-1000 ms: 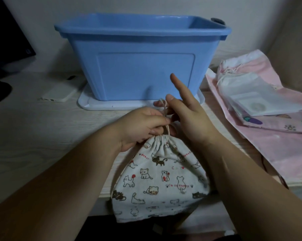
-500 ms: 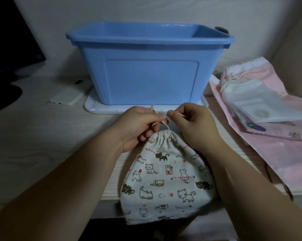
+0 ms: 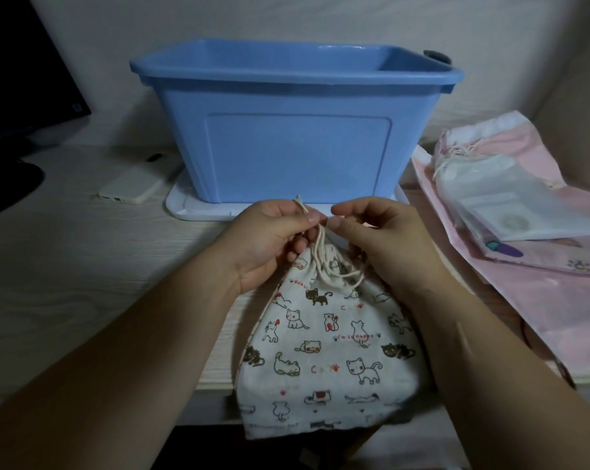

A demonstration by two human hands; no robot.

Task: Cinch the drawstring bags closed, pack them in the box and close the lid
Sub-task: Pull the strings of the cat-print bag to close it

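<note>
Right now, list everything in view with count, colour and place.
cat-print bag: one, white, at the desk's front edge
drawstring: one, cream, at that bag's neck
box: one, blue, open, behind the bag, on the lid
lid: one, white, under the box
phone: one, whitish, left of the box
pink bags: count unclear, pink, right of the box
sheer bag: one, white, atop the pink bags
monitor: one, dark, far left
desk: one, pale wood
left hand: one, pinching the drawstring
right hand: one, pinching the drawstring
</note>
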